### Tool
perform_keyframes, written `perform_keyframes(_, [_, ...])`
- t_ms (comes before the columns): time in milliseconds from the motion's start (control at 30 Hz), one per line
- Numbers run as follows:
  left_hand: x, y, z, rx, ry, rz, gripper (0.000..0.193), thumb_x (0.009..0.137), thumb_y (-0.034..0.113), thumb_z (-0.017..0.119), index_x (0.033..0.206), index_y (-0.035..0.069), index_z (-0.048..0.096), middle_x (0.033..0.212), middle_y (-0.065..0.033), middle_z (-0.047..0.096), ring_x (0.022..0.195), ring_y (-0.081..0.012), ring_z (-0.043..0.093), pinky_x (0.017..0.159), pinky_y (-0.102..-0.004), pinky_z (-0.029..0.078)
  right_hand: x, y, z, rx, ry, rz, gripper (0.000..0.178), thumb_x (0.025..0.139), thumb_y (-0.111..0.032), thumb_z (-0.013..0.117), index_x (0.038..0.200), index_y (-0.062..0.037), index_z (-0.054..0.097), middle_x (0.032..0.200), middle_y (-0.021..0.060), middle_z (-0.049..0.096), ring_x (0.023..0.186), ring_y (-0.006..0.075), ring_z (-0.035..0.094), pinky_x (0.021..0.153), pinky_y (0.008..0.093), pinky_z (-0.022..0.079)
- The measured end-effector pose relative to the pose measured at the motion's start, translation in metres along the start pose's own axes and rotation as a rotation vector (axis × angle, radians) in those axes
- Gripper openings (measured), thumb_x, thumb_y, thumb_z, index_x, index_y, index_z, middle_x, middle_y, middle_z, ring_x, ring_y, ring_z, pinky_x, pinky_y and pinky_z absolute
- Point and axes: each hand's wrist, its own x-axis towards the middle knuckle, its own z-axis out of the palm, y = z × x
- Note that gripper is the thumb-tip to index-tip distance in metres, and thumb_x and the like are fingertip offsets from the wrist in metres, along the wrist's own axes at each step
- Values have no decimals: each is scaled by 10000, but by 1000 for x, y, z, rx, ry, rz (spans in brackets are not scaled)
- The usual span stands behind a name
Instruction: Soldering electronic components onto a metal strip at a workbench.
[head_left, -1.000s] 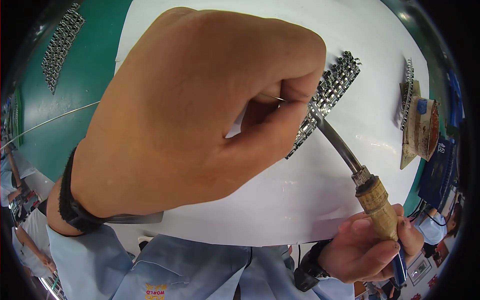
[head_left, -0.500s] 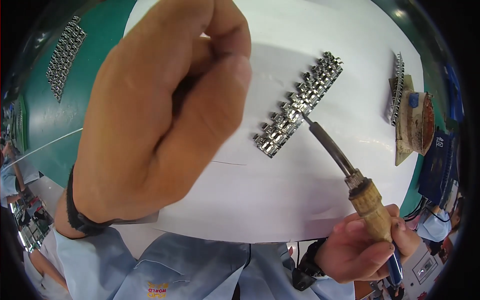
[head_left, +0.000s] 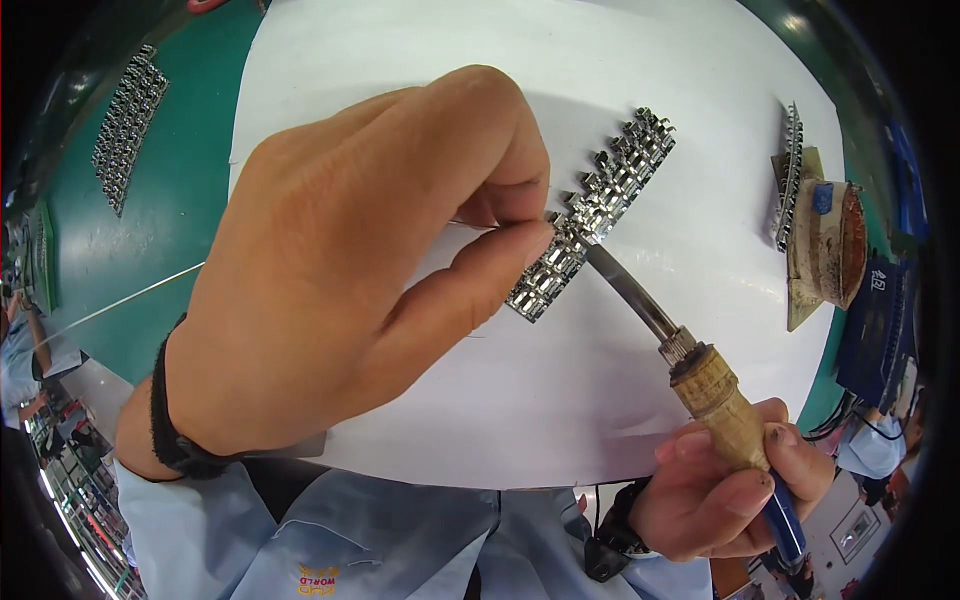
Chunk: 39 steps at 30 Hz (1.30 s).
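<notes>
A strip of small metal-cased circuit boards lies diagonally on the white sheet. My left hand reaches over its lower left end, thumb and forefinger pinched together at the strip's edge. A thin silvery solder wire runs in from the left to this hand; its tip is hidden by the fingers. My right hand grips a soldering iron by its wooden and blue handle. The iron's tip rests on the strip, close beside my left fingertips.
White paper covers the green bench mat. A similar board panel lies at the far left. On the right, another strip leans by a round, worn holder. Beyond stands a dark blue box.
My left hand has come down and right, bringing its pinched fingers to the strip. The iron has shifted left and slightly down along the strip.
</notes>
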Motion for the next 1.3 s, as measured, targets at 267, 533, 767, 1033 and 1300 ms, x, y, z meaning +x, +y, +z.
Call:
perform_keyframes(267, [0,-2,-5,15,-2,27,165,841,-115,645,905,3,548,919,-151,707,739,-113,602,664,-233,469,0,-3,4,13,1,9,342,1078,-276,487,1217,36,484,594,120,573,541,151,571,566,230,472])
perform_keyframes(533, [0,-2,-5,25,9,34,170,830,-127,648,890,0,553,919,-149,712,723,-111,607,649,-231,478,-2,-4,4,28,5,31,363,1077,-290,493,1236,37,481,624,134,597,534,150,574,582,232,481])
perform_keyframes(767, [7,-2,7,51,14,62,170,818,-139,657,873,-8,563,899,-149,708,717,-117,618,640,-232,487,-3,5,-7,25,-20,54,375,1079,-294,494,1247,41,477,639,138,602,531,152,608,607,229,494])
perform_keyframes(1033, [14,-1,29,75,41,71,171,805,-144,672,866,-14,580,876,-133,708,724,-130,655,628,-226,505,-5,21,-20,4,-13,81,374,1078,-287,500,1236,52,480,649,149,597,543,156,624,604,222,497])
perform_keyframes(1300, [1,-3,14,82,63,68,169,799,-134,684,872,-9,596,867,-108,714,719,-127,661,630,-229,513,-4,5,-4,-20,19,36,392,1079,-309,492,1208,61,486,618,121,558,513,145,556,546,221,460])
